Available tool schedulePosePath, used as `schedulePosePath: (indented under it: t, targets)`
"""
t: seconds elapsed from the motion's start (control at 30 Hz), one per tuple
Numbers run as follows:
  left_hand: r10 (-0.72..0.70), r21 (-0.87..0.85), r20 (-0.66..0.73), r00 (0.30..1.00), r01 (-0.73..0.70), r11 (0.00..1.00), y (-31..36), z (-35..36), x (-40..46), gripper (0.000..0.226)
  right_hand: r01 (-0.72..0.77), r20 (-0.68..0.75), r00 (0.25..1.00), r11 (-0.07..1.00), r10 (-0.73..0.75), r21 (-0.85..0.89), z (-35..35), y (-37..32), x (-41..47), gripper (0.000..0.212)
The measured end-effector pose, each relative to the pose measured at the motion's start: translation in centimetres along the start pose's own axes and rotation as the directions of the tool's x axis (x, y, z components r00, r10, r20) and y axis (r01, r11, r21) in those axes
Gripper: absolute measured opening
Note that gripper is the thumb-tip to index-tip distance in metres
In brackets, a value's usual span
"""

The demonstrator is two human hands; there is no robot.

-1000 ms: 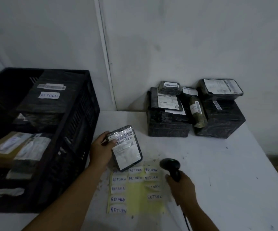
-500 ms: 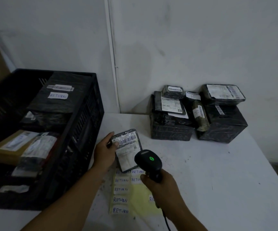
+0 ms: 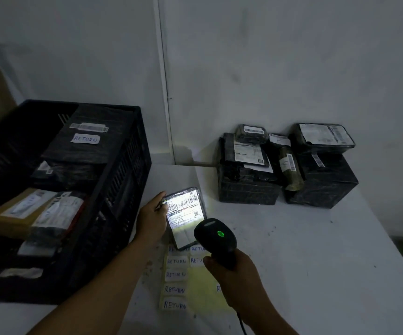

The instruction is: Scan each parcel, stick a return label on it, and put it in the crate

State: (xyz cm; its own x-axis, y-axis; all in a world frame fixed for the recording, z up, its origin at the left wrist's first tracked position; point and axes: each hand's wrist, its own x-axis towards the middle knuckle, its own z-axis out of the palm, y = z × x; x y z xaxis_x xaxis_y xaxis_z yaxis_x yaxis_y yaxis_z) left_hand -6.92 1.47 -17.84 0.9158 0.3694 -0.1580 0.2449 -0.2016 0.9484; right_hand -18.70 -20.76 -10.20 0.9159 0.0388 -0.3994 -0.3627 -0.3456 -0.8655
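My left hand (image 3: 151,217) grips a small flat black parcel (image 3: 185,215) by its left edge, tilted up above the table. Its white barcode label is lit bright by the scanner beam. My right hand (image 3: 234,276) holds the black barcode scanner (image 3: 216,239) by its handle, just below and right of the parcel, with a green light glowing on its head. Under both lies a yellow sheet (image 3: 199,284) with several white RETURN labels (image 3: 175,290). The black crate (image 3: 113,201) at the left holds several parcels, one marked RETURN.
A pile of black-wrapped parcels (image 3: 285,170) with white labels stands against the wall at the back right of the white table (image 3: 316,262). The scanner's cable runs down past my right wrist. The table's right edge slants toward the near right.
My right hand lifted the scanner from the label sheet and aimed it at the parcel. Its beam now lights the barcode label. The parcel stays in my left hand.
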Motion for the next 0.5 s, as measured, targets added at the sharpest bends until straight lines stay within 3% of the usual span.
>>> schedulePosePath:
  t: [0.5]
  targets:
    - [-0.037, -0.134, -0.036, 0.999, 0.032, 0.99, 0.54, -0.08, 0.89, 0.033, 0.041, -0.005, 0.999, 0.997, -0.041, -0.068, -0.66, -0.72, -0.72, 0.025]
